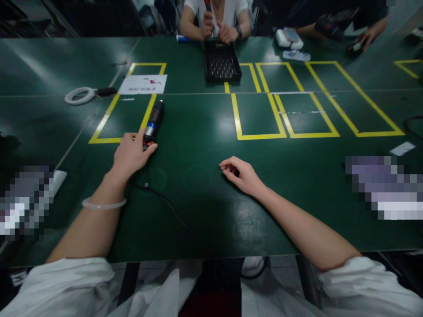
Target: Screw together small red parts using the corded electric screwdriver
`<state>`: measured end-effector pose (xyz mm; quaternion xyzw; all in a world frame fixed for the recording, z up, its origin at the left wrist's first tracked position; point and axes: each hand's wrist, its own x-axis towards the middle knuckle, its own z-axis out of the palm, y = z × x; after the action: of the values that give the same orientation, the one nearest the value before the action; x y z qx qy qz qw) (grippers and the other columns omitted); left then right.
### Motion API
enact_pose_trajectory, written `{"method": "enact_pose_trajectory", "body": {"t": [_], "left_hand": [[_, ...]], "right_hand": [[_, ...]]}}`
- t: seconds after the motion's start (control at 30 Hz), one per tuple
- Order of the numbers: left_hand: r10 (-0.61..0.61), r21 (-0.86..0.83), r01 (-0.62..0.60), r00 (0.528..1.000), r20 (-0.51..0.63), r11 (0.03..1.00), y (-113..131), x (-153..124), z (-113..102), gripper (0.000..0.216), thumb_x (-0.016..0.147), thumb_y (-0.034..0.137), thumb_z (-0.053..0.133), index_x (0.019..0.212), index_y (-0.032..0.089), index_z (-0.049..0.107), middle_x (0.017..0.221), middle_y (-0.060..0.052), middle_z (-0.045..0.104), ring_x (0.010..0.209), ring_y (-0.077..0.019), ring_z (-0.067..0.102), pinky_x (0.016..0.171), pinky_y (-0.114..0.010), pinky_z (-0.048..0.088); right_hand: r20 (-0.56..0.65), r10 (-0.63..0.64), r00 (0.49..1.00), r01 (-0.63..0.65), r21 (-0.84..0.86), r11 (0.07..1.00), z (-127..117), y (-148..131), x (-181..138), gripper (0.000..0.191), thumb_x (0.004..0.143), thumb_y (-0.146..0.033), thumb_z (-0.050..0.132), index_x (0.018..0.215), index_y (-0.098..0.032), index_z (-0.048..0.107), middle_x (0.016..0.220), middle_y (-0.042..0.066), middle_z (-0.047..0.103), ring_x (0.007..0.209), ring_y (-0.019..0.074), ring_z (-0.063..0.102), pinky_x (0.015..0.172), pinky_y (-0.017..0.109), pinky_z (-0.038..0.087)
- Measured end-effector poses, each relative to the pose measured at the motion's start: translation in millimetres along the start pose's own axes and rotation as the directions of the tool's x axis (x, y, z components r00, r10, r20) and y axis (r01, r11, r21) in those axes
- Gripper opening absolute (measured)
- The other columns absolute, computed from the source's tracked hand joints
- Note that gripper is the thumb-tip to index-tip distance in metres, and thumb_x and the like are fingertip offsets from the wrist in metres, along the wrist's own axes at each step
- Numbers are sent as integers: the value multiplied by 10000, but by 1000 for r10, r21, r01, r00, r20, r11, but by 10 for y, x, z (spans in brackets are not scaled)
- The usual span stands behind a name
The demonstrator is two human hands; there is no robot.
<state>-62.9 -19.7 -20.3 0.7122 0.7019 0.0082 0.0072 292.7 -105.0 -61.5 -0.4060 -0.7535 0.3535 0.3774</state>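
A black electric screwdriver point(154, 119) with a blue band lies slanted on the green table, its metal tip pointing away from me. My left hand point(130, 152) is closed around the near end of it, thumb on the right side and fingers on the left. A thin black cord point(165, 200) trails from beneath that hand across the tabletop. My right hand point(240, 174) rests on the table further right, fingers loosely curled and a gap between them and the thumb. Nothing shows in it.
Yellow tape outlines point(261, 136) mark the green table point(198, 211). A white printed sheet point(142, 84) and a white cable coil point(79, 95) lie at the left. Opposite, a person point(214, 22) holds a tool over a black tray point(223, 78). Another person's hand point(366, 39) is at far right.
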Motion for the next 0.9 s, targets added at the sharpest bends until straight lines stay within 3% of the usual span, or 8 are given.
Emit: {"method": "enact_pose_trajectory", "body": {"t": [0.2, 0.33, 0.47, 0.73, 0.9], "left_hand": [[-215, -43, 213, 976, -34, 976, -628, 203, -9, 823, 898, 744, 266, 1493, 178, 310, 1389, -141, 368, 1199, -358, 392, 966, -499, 379], [-315, -51, 312, 948, -48, 949, -894, 253, 15, 870, 880, 775, 233, 1491, 160, 313, 1436, -149, 332, 1207, -376, 380, 940, -493, 360], [-338, -43, 335, 937, -89, 941, -955, 251, 37, 826, 908, 721, 287, 1487, 134, 331, 1438, -176, 352, 1203, -380, 395, 945, -491, 342], [-371, -61, 368, 896, -245, 928, -945, 309, 146, 701, 820, 449, 640, 1377, 69, 448, 1355, -200, 480, 1152, -321, 461, 966, -430, 346], [-435, -157, 406, 860, -268, 900, -930, 325, 173, 495, 853, 368, 610, 1216, 36, 550, 1239, -168, 548, 1029, -277, 490, 937, -421, 365]], "right_hand": [[23, 12, 1000, -12, -10, 1000, -7, -8, 3, 164, 913, -171, 549, 1054, -211, 624, 949, 41, 646, 770, 138, 594, 685, 268, 468], [23, 17, 1000, -17, -5, 1000, -13, -21, 5, 157, 916, -169, 550, 1050, -197, 627, 946, 46, 647, 767, 136, 592, 683, 263, 466], [34, 21, 999, -21, -5, 1000, -6, -15, 8, 159, 917, -163, 549, 1052, -194, 627, 939, 43, 647, 765, 132, 588, 683, 258, 463], [34, 12, 999, -11, -16, 1000, 1, -8, 10, 141, 917, -165, 546, 1027, -182, 633, 920, 44, 638, 746, 127, 585, 662, 249, 455], [29, 7, 1000, -6, -41, 999, 1, -8, 9, 130, 927, -178, 546, 1018, -187, 638, 894, 34, 621, 732, 124, 574, 661, 249, 452]]}}
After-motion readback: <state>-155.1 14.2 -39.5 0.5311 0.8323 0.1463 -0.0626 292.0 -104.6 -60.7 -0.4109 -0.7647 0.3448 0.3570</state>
